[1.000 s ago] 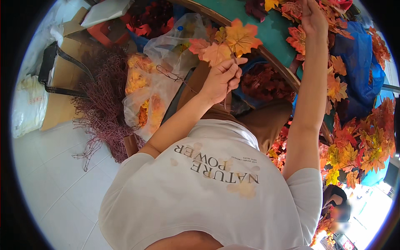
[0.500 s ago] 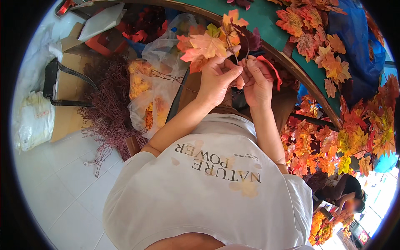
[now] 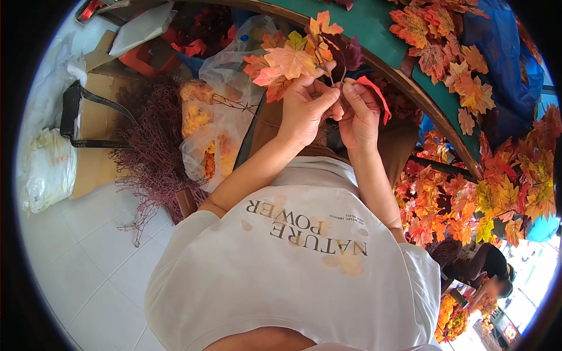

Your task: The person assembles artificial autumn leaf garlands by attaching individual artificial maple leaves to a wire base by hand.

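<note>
Between my two hands is an artificial maple branch point(image 3: 291, 61) with orange, yellow and dark purple leaves on thin brown stems. My left hand point(image 3: 308, 108) is closed on the branch's stem, its thumb pressed to the fingers. Close beside it, my right hand point(image 3: 358, 111) pinches near a stem's lower part, thumb against fingers. A red leaf point(image 3: 376, 96) sticks out past the right hand's fingers. The exact spot where the stems meet the fingertips is partly hidden by the hands.
A green tabletop point(image 3: 374, 35) with a wooden edge curves ahead, bearing maple leaves point(image 3: 462, 64). At left lie purple twigs point(image 3: 155, 140), a plastic bag point(image 3: 225, 126) of yellow leaves and a cardboard box point(image 3: 99, 117). More leafy branches point(image 3: 439, 199) hang right; a person point(image 3: 483, 266) sits beyond.
Both hands and the branch have shifted very slightly left and up, and the leaves have turned a little. The grips look the same.
</note>
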Motion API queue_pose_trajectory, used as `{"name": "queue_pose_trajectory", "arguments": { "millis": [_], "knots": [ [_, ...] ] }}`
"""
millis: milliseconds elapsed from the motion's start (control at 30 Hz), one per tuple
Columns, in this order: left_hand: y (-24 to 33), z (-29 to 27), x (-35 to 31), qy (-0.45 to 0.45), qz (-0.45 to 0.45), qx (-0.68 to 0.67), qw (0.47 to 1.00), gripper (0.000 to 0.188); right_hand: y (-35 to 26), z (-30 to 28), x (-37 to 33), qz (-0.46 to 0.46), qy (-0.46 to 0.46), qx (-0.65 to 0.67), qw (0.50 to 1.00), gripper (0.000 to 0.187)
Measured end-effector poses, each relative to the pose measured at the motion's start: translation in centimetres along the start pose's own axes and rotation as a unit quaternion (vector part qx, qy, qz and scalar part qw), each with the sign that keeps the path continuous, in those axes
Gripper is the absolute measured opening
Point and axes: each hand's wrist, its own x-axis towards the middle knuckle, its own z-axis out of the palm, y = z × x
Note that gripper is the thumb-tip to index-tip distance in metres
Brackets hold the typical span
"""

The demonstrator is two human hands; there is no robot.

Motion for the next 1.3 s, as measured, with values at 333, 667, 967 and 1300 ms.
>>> {"name": "queue_pose_trajectory", "arguments": {
  "millis": [333,667,967,1300],
  "knots": [
    [-1.2,-0.9,0.6,0.008,0.035,0.053,0.998,0.038,0.4,0.0,-0.1,-0.058,-0.006,-0.187,0.981,0.01],
    [-1.6,-1.8,0.9,0.002,0.043,0.061,0.997,0.032,0.0,-1.0,0.5,-0.03,-0.05,-0.255,0.965,0.011],
    [-1.4,-3.3,1.9,-0.002,-0.057,0.005,0.998,0.023,1.3,-2.1,2.8,-0.058,-0.104,-0.337,0.934,0.011],
    [-0.4,-5.8,3.3,0.0,-0.049,0.101,0.994,0.022,-0.2,-0.1,7.9,-0.191,-0.259,-0.558,0.765,0.014]
  ]
}}
